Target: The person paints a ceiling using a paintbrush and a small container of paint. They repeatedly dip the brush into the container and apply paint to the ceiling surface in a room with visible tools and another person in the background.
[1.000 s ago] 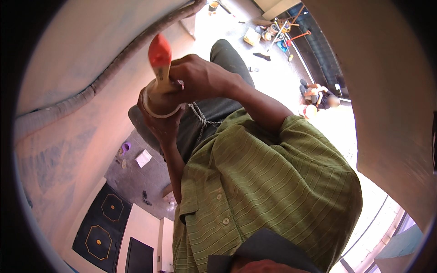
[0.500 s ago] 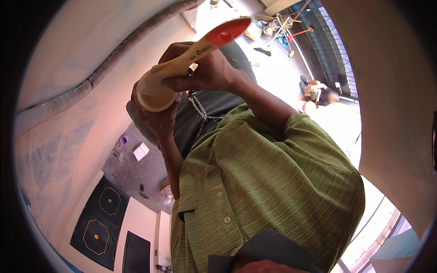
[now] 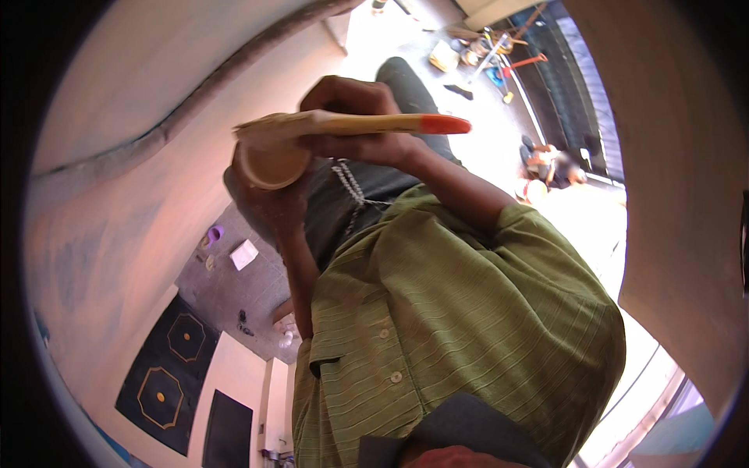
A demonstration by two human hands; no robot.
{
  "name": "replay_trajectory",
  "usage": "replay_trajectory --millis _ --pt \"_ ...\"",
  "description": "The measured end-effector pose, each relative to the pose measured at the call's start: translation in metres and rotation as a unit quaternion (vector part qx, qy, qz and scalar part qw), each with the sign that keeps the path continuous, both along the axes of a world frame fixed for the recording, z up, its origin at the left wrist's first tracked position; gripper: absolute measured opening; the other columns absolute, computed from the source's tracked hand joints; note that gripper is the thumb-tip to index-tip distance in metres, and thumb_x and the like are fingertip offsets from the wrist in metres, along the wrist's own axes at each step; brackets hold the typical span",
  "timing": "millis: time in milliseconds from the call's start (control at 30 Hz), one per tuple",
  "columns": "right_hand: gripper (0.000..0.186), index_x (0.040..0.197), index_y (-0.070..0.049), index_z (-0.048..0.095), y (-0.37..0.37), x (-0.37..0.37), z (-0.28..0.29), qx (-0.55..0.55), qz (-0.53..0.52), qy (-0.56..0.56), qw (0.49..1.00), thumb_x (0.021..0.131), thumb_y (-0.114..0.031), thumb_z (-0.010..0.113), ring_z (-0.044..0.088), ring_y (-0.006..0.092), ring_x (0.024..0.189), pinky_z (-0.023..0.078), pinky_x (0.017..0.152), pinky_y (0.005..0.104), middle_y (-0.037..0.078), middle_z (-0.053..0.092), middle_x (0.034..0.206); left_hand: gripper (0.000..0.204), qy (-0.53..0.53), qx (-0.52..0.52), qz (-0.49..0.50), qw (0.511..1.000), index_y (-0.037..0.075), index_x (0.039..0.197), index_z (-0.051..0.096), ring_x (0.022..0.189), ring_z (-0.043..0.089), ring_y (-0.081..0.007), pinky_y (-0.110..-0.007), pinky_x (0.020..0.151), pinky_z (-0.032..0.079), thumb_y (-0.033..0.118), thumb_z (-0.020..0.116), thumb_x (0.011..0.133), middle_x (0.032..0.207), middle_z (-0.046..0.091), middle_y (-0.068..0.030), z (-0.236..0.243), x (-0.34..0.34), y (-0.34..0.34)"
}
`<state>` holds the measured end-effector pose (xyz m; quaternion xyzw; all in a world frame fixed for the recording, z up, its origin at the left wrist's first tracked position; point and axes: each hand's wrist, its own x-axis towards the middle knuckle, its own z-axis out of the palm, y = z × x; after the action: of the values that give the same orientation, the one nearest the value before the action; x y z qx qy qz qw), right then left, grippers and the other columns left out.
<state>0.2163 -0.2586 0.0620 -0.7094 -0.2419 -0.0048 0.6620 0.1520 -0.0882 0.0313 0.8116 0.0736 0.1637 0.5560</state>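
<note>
The paintbrush point(image 3: 370, 124) is now turned almost level above the cup point(image 3: 269, 175); 0.5 s ago its handle was slanting upward and its bristles were lower, toward the opening. The right hand point(image 3: 374, 147) pinches it, with the fingers closed around the handle near the bristles. The left hand point(image 3: 275, 209) has its fingers wrapped around the cup, as in the 2 earlier frames.

The handle is slim, of yellowish wood, with a smooth red end. The bristles are pale and look clumped; whether they touch the rim, I cannot tell. The cup is round and beige, with a paler rim, and the brush covers a part of its opening.

The shirt point(image 3: 476, 312) is green, ribbed woven cloth, with 2 buttons seen. A braided cord point(image 3: 349, 183) hangs over the dark trousers point(image 3: 411, 90).

At the left, the wall point(image 3: 148, 210) has patchy pink paint and a grey pipe point(image 3: 211, 82). On the floor point(image 3: 234, 292), near its edge at this wall, lie a purple container point(image 3: 215, 233) and a white flat piece point(image 3: 244, 254). Another person point(image 3: 550, 165) sits far at the right.
</note>
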Motion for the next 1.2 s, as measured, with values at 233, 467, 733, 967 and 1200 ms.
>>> replay_trajectory --millis 233,467,733,967,1200 --pt "0.02 0.091 -0.001 0.065 0.0 -0.002 0.021 -0.005 -0.041 -0.07 0.997 0.081 -0.013 0.077 0.066 0.0126 0.072 0.052 0.063 0.0288 0.007 0.068 0.085 0.089 -0.046 -0.01 0.019 0.999 0.003 0.13 0.05 0.112 0.06 -0.0264 -0.039 0.095 0.05 0.028 0.096 0.059 0.121 0.059 -0.0134 0.008 0.003 0.005" --pt "0.019 0.095 0.003 0.066 0.003 -0.002 0.016 -0.028 -0.039 -0.105 0.993 0.081 -0.007 0.073 0.067 0.0198 0.071 0.052 0.062 0.0309 0.011 0.067 0.086 0.089 -0.058 -0.058 0.012 0.997 0.001 0.131 0.048 0.112 0.059 -0.0258 -0.04 0.096 0.05 0.026 0.096 0.06 0.121 0.059 -0.013 -0.002 0.004 0.009" --pt "0.018 0.094 0.002 0.065 0.006 -0.007 0.019 -0.045 -0.068 -0.154 0.985 0.079 -0.005 0.073 0.067 0.0233 0.071 0.052 0.062 0.0334 0.014 0.067 0.086 0.09 -0.078 -0.005 0.007 0.997 0.001 0.132 0.044 0.107 0.065 -0.0261 -0.037 0.092 0.055 0.023 0.095 0.061 0.119 0.063 -0.0143 -0.001 0.01 0.014" --pt "0.019 0.094 0.003 0.064 0.008 -0.014 0.009 -0.021 -0.101 -0.148 0.984 0.08 -0.006 0.073 0.066 0.0259 0.072 0.052 0.063 0.034 0.014 0.065 0.084 0.085 -0.097 0.004 0.014 0.995 0.002 0.129 0.048 0.105 0.065 -0.0255 -0.038 0.091 0.054 0.022 0.094 0.061 0.117 0.064 -0.0135 -0.002 0.011 0.015" --pt "0.017 0.093 0.003 0.066 0.008 -0.015 0.016 0.004 -0.12 -0.163 0.979 0.079 -0.003 0.073 0.065 0.0251 0.073 0.052 0.06 0.0328 0.014 0.066 0.085 0.077 -0.086 -0.039 0.008 0.995 0.004 0.125 0.051 0.105 0.064 -0.0257 -0.037 0.092 0.053 0.019 0.093 0.062 0.116 0.064 -0.0118 0.003 0.009 0.009"
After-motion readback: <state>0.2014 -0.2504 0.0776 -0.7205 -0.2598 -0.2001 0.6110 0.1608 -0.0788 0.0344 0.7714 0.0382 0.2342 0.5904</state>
